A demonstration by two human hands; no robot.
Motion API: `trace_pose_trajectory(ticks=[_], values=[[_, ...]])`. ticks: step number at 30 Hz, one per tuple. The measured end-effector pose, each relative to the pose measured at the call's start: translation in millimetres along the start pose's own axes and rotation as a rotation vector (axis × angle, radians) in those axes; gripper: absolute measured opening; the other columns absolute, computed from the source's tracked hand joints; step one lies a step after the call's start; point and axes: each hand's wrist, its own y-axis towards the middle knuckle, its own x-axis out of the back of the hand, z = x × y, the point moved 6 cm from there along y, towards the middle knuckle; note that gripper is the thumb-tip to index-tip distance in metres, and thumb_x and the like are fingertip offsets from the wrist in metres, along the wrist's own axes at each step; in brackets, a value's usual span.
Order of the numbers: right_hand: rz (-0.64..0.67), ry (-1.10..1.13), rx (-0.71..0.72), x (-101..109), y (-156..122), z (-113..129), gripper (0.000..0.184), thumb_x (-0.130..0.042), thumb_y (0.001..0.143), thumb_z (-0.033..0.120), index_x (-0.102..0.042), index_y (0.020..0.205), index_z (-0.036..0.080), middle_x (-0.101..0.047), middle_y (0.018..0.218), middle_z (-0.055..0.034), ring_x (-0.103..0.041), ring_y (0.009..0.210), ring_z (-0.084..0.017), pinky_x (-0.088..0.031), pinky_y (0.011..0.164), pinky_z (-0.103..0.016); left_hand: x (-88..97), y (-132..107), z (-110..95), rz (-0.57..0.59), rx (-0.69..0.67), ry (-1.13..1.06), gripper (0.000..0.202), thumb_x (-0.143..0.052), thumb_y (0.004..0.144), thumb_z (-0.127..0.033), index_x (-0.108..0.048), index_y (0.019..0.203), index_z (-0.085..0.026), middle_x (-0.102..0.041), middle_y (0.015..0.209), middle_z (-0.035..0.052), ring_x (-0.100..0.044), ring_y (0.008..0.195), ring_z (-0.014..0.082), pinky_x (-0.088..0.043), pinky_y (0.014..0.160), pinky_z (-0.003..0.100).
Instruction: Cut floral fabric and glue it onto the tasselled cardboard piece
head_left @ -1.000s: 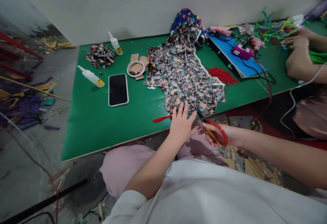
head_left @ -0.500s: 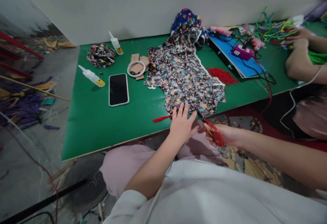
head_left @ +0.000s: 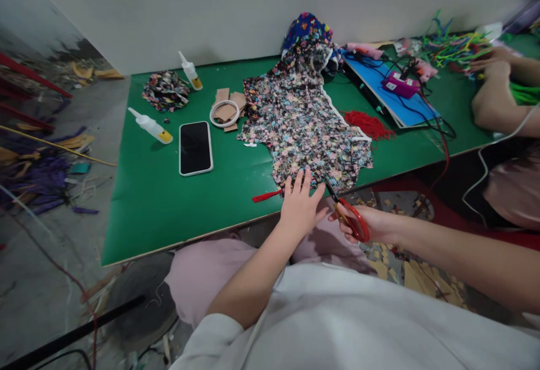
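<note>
A dark floral cloth (head_left: pixel 301 122) lies spread over the green table up to its front edge. My left hand (head_left: pixel 300 204) rests flat on the cloth's near edge, fingers spread. In my right hand (head_left: pixel 369 225) is a pair of scissors (head_left: pixel 355 218) with red handles, the fingers wrapped round the loops. The blades point at the cloth's near edge beside my left thumb, and their tips are partly hidden at the cloth. A red tassel (head_left: pixel 266 196) sticks out to the left of my left hand.
On the green table (head_left: pixel 152 212) are a phone (head_left: pixel 196 148), a roll of tape (head_left: pixel 225 114) on cardboard pieces, two glue bottles (head_left: pixel 151 126) and a floral fabric bundle (head_left: pixel 166 90). Red threads (head_left: pixel 368 125) and a blue folder (head_left: pixel 379 83) lie right. Another person's arm (head_left: pixel 498 97) is at far right.
My left hand stays in place on the cloth. The scissors' handles and my right fingers have shifted very slightly; the cloth looks the same.
</note>
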Motion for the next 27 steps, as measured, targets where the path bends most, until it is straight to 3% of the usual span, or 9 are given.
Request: trace_pose_trajectory(ticks=[23,27], values=[[-0.085,-0.109,-0.018,2.3,-4.4,5.1,0.042,-0.043,0.082,0.058,-0.051,0.081,0.018,-0.055,0.05,0.0016,-0.057,0.044,-0.011,-0.042,0.042,-0.02,-0.5,-0.4,-0.9,-0.009,0.0,-0.04,0.054,-0.055,0.078,-0.048,-0.046,0.127,-0.027,-0.028,0.146,0.0142,-0.023,0.135,0.0333,-0.018,0.108,0.054],[-0.073,-0.097,-0.017,2.3,-6.1,5.2,0.04,-0.044,0.084,0.056,-0.052,0.086,0.016,-0.057,0.051,0.0006,-0.059,0.046,-0.012,-0.043,0.042,-0.02,8.1,-0.2,1.8,-0.01,-0.018,-0.133,0.057,-0.054,0.08,-0.048,-0.043,0.13,-0.024,-0.028,0.146,0.0151,-0.023,0.135,0.0344,-0.02,0.107,0.054]])
